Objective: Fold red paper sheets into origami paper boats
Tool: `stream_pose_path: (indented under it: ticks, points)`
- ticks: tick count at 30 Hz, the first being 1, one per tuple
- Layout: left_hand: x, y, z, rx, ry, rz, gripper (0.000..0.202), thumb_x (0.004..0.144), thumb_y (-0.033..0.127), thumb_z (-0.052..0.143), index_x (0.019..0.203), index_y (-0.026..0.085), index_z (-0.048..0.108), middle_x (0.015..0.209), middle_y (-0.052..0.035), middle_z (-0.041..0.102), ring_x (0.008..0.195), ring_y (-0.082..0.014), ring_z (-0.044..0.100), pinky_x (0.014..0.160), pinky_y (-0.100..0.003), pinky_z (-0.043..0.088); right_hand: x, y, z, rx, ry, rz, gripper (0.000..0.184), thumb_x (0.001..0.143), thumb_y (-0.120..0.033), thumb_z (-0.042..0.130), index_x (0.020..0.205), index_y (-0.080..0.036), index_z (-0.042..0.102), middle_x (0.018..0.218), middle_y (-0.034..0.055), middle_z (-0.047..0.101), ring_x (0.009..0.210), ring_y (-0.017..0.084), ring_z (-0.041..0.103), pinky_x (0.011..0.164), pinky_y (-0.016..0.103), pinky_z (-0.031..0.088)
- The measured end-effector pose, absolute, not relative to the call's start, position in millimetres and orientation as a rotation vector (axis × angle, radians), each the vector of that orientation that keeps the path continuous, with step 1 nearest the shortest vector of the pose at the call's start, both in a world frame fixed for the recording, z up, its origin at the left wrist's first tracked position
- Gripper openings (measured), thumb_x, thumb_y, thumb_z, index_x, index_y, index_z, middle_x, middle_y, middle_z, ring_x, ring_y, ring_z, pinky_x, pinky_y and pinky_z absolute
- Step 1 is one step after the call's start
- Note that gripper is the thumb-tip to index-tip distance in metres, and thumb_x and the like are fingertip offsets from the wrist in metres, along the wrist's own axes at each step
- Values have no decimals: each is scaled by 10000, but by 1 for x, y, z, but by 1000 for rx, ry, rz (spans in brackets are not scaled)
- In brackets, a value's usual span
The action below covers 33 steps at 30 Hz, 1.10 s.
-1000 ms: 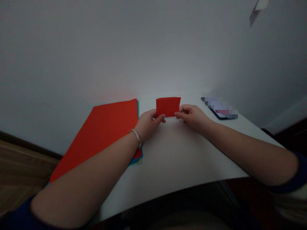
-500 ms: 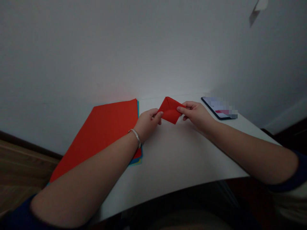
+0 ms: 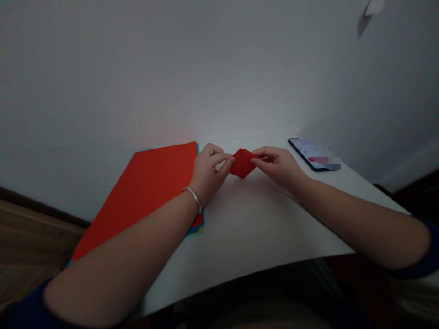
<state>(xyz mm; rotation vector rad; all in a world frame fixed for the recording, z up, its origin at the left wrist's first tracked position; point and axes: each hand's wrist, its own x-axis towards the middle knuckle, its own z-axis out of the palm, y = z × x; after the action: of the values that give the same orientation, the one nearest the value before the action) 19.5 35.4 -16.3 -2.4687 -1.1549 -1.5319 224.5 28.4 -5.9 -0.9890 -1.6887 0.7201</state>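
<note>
1. Take the folded red paper [image 3: 243, 165] as the clock's centre, with twelve toward the wall [image 3: 219, 68]. You have it in front of you over the white table [image 3: 257, 219], standing as a diamond with one corner at twelve and another at six.
2. Your left hand [image 3: 210, 172] comes in from about eight o'clock. Its thumb and forefinger are narrowed to a pinch on the nine o'clock corner, probably so the broad front face stays uncovered.
3. Your right hand [image 3: 279, 163] sits at three o'clock. Its thumb lies on the near face and its fingers go behind, holding the opposite corner; two facing grips likely steady the small piece and stop it twisting.
4. A short dark line runs down from the twelve o'clock corner. The paper looks raised off the tabletop, perhaps to give your fingertips room behind it, but you cannot be sure its lowest corner is free.
5. The stack of coloured sheets [image 3: 151, 183], red on top, lies toward eight o'clock, partly beneath your left forearm and bracelet [image 3: 194, 197]. The phone [image 3: 303, 150] lies flat near two o'clock, beyond your right hand, presumably clear of your arms and within sight.
</note>
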Motion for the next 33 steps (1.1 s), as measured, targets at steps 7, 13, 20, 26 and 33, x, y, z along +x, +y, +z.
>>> stream_pose_path:
  ticks: [7,13,20,26,33]
  points:
    - [25,30,-12,-2499,-1011,-1486,120,897,204,590,895,205,709,783,-20,616,763,-161,550,697,-301,428,222,21,0,-938,-1694,599,92,780,-296,695,817,-225,740,837,25,745,777,168,665,752,352,532]
    - [29,20,-4,-2524,-970,-1527,97,904,287,632,874,220,696,812,-23,657,806,-168,583,740,-309,438,221,15,4,-874,-1872,397,55,818,-268,675,791,-245,717,831,26,723,797,177,644,739,349,509]
    - [29,21,-4,-2539,-959,-1442,165,901,337,653,789,217,679,759,-20,666,757,-170,585,727,-322,406,222,16,3,-719,-1998,47,82,829,-157,654,813,-236,665,793,15,702,752,169,594,707,336,450]
    - [25,23,-6,-2522,-899,-1453,101,882,320,681,852,226,703,786,-17,678,774,-170,596,751,-323,415,224,17,2,-708,-2031,11,68,836,-182,653,803,-241,647,782,9,695,726,163,581,701,339,436]
    - [29,21,-6,-2580,-869,-1534,68,884,211,648,818,213,664,820,-14,647,797,-148,587,715,-284,458,222,18,-1,-732,-2051,73,103,805,-148,615,797,-250,625,832,16,707,781,179,604,702,340,461]
